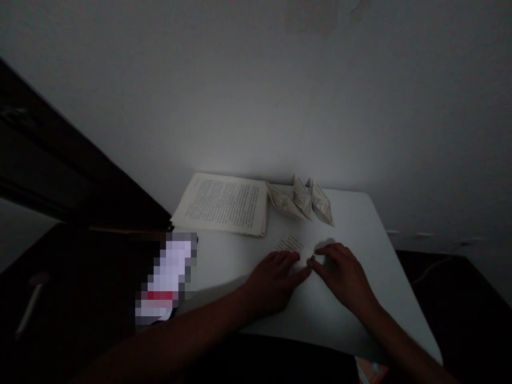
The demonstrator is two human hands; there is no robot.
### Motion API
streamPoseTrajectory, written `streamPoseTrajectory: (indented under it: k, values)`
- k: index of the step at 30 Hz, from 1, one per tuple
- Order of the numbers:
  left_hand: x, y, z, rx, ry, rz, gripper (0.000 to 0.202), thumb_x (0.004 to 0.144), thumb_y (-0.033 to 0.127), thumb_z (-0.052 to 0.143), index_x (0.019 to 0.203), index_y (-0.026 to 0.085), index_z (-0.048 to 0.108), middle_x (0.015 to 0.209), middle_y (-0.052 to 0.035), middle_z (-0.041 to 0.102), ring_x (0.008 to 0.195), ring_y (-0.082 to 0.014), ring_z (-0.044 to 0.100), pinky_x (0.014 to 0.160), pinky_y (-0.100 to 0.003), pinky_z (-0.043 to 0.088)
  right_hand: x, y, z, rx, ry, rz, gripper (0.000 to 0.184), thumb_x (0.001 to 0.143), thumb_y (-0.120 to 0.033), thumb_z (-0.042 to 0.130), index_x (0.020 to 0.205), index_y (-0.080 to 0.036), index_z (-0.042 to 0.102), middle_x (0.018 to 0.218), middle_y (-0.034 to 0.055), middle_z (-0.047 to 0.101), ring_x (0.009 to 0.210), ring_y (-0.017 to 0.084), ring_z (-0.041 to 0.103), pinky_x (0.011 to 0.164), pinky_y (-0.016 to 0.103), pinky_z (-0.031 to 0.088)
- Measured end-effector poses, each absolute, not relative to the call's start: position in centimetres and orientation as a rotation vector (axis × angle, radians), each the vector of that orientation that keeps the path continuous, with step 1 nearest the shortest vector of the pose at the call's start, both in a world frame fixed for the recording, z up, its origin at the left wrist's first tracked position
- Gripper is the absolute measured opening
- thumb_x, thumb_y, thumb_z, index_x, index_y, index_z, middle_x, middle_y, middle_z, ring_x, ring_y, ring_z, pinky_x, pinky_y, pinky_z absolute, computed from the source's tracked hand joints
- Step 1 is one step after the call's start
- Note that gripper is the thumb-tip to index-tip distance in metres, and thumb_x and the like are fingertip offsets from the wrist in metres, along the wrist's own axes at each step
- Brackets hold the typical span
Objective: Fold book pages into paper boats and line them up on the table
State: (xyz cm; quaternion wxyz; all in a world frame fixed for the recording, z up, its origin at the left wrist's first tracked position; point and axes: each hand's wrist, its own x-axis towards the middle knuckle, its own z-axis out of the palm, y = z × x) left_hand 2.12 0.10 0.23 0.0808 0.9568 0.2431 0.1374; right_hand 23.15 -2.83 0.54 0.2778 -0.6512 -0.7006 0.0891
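Note:
A small sheet of printed paper point(290, 246) lies flat on the white table point(360, 224). My left hand point(274, 280) presses its near left part with fingers curled down onto it. My right hand point(344, 274) lies on its right side, fingertips pinching a fold of the paper close to the left thumb. A ring glints on one finger. Most of the sheet is hidden under both hands. Behind it stand several folded paper boats point(302, 202).
An open book point(224, 204) with printed pages lies at the table's back left. A dark cabinet or door point(60, 176) rises at the left. A blurred-out patch point(168, 277) sits at the table's left edge. The wall stands just behind the table. The room is dim.

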Motion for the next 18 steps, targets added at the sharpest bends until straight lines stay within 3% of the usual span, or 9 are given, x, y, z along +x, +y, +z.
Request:
streamPoseTrajectory:
  k: [7, 14, 18]
  values:
    - [2.3, 0.0, 0.5, 2.846, 0.661, 0.414, 0.044, 0.085, 0.020, 0.043, 0.129, 0.019, 0.043, 0.133, -0.0100, 0.046, 0.121, -0.0251, 0.042, 0.100, -0.041, 0.034, 23.5, -1.8, 1.3, -1.777, -1.865, 0.383, 0.018, 0.081, -0.035, 0.057, 0.076, -0.023, 0.069, 0.080, 0.0033, 0.065, 0.077, 0.019, 0.061, 0.074, 0.033, 0.049]
    - [2.3, 0.4, 0.2, 2.818, 0.591, 0.427, 0.047, 0.084, 0.016, 0.042, 0.131, 0.017, 0.042, 0.140, -0.0088, 0.040, 0.132, -0.0248, 0.031, 0.105, -0.041, 0.032, 23.4, -1.1, 1.5, -1.881, -1.832, 0.348, 0.020, 0.080, -0.038, 0.056, 0.076, -0.024, 0.070, 0.081, 0.0009, 0.066, 0.071, 0.016, 0.063, 0.067, 0.029, 0.047]
    - [2.3, 0.4, 0.2, 2.808, 0.592, 0.445, 0.046, 0.084, 0.016, 0.042, 0.129, 0.016, 0.044, 0.139, -0.0085, 0.042, 0.131, -0.0249, 0.031, 0.107, -0.040, 0.030, 23.1, -0.4, 1.5, -1.943, -1.806, 0.312, 0.021, 0.078, -0.041, 0.058, 0.072, -0.025, 0.070, 0.080, -0.0008, 0.067, 0.069, 0.015, 0.063, 0.063, 0.027, 0.046]
